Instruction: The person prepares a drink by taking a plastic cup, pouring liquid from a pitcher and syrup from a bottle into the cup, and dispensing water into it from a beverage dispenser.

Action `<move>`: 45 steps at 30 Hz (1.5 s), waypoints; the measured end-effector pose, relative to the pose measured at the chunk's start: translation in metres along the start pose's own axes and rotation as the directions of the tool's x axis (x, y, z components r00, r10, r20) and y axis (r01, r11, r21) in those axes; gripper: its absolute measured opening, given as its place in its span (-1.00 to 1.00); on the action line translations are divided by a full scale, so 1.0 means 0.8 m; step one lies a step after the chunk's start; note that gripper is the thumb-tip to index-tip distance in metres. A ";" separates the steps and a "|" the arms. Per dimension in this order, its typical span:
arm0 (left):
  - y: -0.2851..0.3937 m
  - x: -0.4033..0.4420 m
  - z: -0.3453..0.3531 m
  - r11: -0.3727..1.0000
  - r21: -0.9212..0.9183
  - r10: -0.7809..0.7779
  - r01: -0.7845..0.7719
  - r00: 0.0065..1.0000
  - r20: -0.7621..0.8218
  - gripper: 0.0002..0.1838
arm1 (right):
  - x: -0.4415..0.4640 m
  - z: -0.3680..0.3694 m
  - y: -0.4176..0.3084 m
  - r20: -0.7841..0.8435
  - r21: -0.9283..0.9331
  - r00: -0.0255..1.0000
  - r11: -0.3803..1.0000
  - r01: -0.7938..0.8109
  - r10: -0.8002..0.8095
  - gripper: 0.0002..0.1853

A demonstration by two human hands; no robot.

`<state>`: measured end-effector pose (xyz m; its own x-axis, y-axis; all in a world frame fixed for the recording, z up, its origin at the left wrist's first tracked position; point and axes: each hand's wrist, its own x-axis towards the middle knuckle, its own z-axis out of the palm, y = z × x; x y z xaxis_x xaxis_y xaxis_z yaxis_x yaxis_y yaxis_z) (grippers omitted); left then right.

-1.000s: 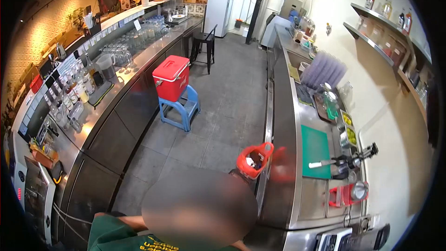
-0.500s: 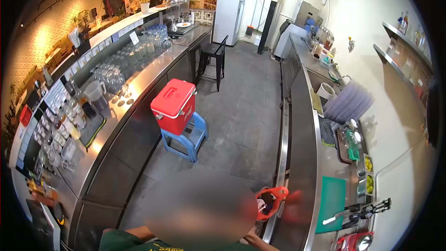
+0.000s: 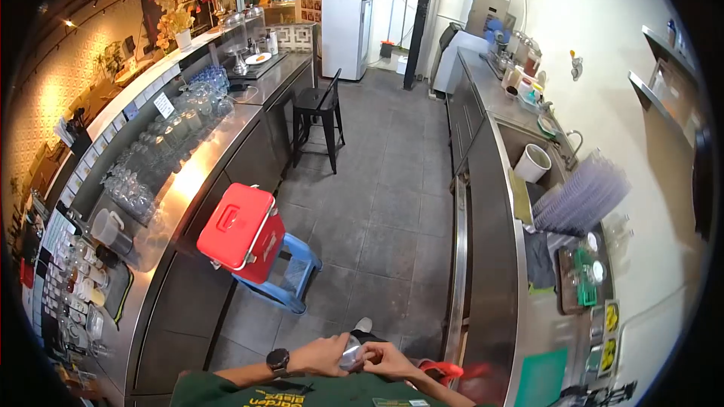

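Note:
My left hand (image 3: 323, 354), with a dark watch (image 3: 277, 362) at the wrist, is closed around a small clear, shiny object (image 3: 351, 353) in front of my chest. It looks like thin plastic or glass; its exact kind is unclear. My right hand (image 3: 388, 362) meets it from the other side, fingertips pinched at its edge. Beside my right forearm shows part of a red bag-like thing (image 3: 443, 369), mostly hidden and blurred. One light-coloured shoe tip (image 3: 363, 325) appears on the floor below my hands.
Ahead on the left, a red cooler box (image 3: 240, 226) rests on a blue plastic stool (image 3: 290, 275). A black chair (image 3: 320, 117) stands farther along the aisle. Steel counters (image 3: 486, 249) line both sides, with glasses, bottles, stacked cups (image 3: 581, 196) and a green cutting board (image 3: 541, 378).
Both hands, behind a blur before, now show together around the clear object. The view has shifted, so the cooler sits lower and farther left. The red bag is now largely covered.

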<state>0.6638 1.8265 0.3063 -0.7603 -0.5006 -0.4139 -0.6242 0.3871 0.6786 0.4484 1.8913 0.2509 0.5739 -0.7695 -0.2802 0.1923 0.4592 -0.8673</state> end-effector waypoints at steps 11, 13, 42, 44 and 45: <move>-0.002 0.215 -0.171 0.995 0.012 0.104 -0.104 0.994 -0.029 -0.18 | 0.065 -0.180 -0.195 -0.284 -0.306 0.959 0.949 -0.078 -0.013 -0.91; -0.027 0.253 -0.206 0.995 -0.009 0.099 -0.099 0.995 0.008 -0.17 | 0.077 -0.240 -0.221 -0.401 -0.396 0.914 0.912 -0.109 -0.065 -0.93; -0.319 0.696 -0.806 0.703 -0.636 0.055 -0.317 0.916 -0.397 -0.08 | 0.827 -0.673 -0.606 -0.288 -0.306 0.907 0.927 0.217 -0.308 -0.59; -0.332 0.701 -0.853 0.808 -0.519 0.024 -0.280 0.895 -0.446 -0.08 | 0.879 -0.678 -0.637 -0.310 -0.161 0.935 0.979 0.126 -0.171 -0.45; -0.347 0.708 -0.859 0.843 -0.484 -0.053 -0.235 0.859 -0.509 -0.07 | 0.911 -0.685 -0.643 -0.278 -0.178 0.945 0.976 0.123 -0.170 -0.41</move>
<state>0.5295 0.9036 0.3005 -0.5285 -0.8449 -0.0827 -0.2608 0.0689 0.9629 0.3316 0.8508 0.2672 0.2887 -0.9290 -0.2317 0.1169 0.2744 -0.9545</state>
